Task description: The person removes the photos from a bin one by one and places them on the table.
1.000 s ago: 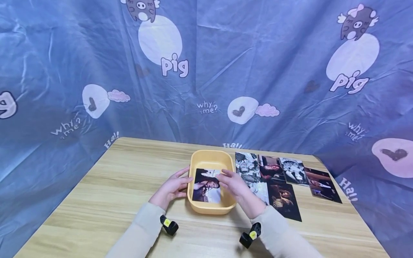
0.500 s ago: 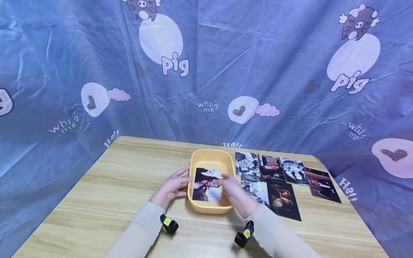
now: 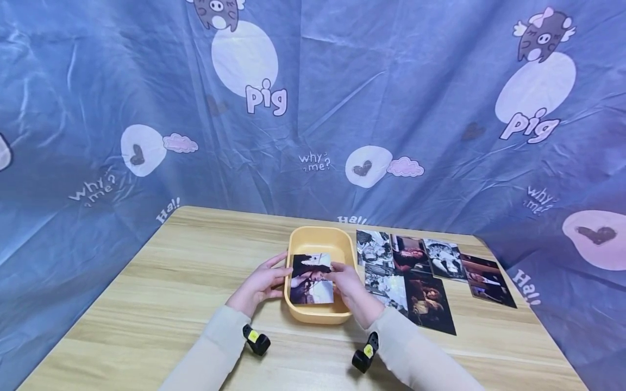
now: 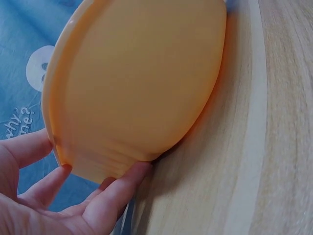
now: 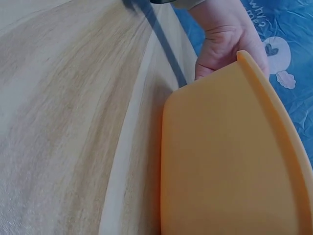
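A yellow plastic bin (image 3: 318,234) stands on the wooden table. My left hand (image 3: 261,282) grips its left side, the thumb at the rim and the fingers against the outer wall, as the left wrist view of the hand (image 4: 73,196) shows. Inside the bin is a photo (image 3: 308,290) of a dark-haired person. My right hand (image 3: 349,285) reaches over the right rim and pinches that photo by its right edge. In the right wrist view the bin wall (image 5: 230,156) hides the fingertips of the right hand (image 5: 227,44).
Several photos lie to the right of the bin, among them a black-and-white one (image 3: 374,248), a dark portrait (image 3: 430,304) and a separate one (image 3: 489,279) at far right. A blue printed curtain (image 3: 313,108) hangs behind the table (image 3: 205,255).
My right hand has come in from the right and down, its fingers closing on the photo's edge. The photo has shifted slightly left and up in the bin. The left hand stays put.
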Demonstrator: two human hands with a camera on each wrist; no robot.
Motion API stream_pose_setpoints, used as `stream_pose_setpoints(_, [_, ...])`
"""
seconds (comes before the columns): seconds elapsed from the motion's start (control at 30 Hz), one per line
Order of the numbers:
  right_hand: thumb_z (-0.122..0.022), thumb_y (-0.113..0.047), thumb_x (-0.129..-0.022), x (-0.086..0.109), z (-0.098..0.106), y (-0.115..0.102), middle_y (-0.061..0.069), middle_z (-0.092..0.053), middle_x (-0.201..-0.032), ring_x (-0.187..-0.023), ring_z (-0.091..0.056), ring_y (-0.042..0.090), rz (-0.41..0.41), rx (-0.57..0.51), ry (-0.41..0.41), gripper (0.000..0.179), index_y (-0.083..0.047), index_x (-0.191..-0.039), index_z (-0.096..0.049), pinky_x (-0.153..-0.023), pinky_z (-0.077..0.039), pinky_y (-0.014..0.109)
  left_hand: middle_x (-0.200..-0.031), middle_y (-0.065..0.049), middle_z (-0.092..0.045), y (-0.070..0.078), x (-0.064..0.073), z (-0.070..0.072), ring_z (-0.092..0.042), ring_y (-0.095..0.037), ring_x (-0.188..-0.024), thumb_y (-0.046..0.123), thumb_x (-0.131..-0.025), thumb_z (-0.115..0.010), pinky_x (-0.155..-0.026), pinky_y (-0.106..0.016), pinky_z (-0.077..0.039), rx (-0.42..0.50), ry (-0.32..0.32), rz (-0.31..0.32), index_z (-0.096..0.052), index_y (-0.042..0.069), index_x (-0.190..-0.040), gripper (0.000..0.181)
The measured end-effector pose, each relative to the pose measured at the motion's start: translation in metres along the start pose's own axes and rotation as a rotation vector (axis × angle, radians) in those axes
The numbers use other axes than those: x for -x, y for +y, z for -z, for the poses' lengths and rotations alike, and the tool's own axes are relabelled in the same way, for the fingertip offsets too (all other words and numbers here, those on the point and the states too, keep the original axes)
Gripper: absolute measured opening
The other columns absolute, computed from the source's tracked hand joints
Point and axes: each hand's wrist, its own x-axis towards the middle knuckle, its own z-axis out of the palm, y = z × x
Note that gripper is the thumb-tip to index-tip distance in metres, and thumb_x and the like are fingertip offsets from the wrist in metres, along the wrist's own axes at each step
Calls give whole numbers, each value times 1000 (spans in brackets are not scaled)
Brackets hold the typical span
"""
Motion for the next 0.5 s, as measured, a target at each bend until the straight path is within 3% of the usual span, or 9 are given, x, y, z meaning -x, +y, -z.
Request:
stream_pose_setpoints(0.33, [-48, 15, -72, -2, 0, 3, 21, -52, -107, -75, -53, 14, 83, -66, -11, 57, 10, -128, -37, -59, -45, 20, -132, -18, -44, 1, 0, 0, -53, -32, -108, 12, -86, -56, -78, -44, -49, -3, -11, 0, -35, 22, -137, 56])
stream_pose_setpoints(0.5, [-46, 15, -73, 0, -1, 2, 13, -54, -95, -64, -51, 10, 73, -90, -36, 57, 6, -129, -39, -53, -43, 19, -131, -20, -44, 0, 0, 1, -55, -32, -105, 12, -86, -55, -77, -45, -49, -8, -11, -11, -34, 21, -137, 56])
